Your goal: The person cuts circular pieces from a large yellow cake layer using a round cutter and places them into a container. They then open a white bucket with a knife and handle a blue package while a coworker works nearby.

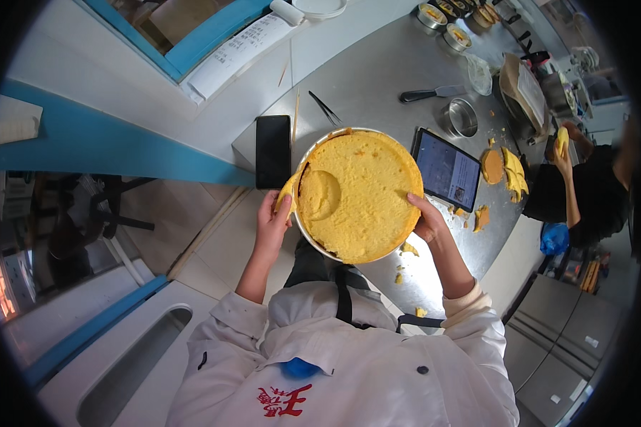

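A large round yellow sponge cake (366, 197) sits in a round metal cake pan (305, 232), held in front of my body. A circular cut (320, 195) marks the cake's left side, close to the rim. My left hand (271, 219) grips the pan's left side, with a loose strip of sponge (289, 192) between thumb and rim. On the right, my right hand (430, 218) holds the pan's edge, its thumb resting on the cake's top; its other fingers are mostly hidden beneath. A metal ring mould (461, 118) stands on the steel table (374, 91), beyond the pan.
A phone (273, 152) and a tablet (447, 168) flank the pan. Tweezers (325, 108), a wooden stick (296, 117) and a spatula (431, 94) lie farther off. Cake pieces (514, 173) and crumbs lie at right. Another person's hand (563, 155) holds something yellow.
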Motion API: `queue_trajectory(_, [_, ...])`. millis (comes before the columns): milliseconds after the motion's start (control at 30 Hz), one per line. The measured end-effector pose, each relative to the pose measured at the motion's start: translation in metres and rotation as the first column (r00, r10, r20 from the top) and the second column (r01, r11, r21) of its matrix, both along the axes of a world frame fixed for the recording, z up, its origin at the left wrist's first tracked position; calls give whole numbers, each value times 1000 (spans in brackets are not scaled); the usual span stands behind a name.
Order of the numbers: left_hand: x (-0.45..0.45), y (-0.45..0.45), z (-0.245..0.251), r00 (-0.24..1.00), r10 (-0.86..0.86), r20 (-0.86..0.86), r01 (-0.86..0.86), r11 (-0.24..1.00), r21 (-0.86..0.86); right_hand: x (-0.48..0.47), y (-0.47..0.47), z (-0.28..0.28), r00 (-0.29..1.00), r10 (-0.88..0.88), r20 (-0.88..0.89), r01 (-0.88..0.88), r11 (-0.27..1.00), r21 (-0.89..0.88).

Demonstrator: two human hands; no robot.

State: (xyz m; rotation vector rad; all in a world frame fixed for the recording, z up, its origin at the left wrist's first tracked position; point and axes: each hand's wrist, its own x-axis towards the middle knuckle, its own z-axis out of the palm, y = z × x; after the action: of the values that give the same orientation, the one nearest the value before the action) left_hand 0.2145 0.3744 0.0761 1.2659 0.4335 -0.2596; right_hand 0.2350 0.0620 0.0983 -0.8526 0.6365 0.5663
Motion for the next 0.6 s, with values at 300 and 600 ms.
queue_trajectory(300, [0,-6,-5,996,88,-9,-87,995,53,2,14,15,996,47,77,5,819,-574])
queue_trajectory(600, [6,-8,-5,991,117,69,-130,966,224,-10,26,31,691,723,-1,302,-289,-908])
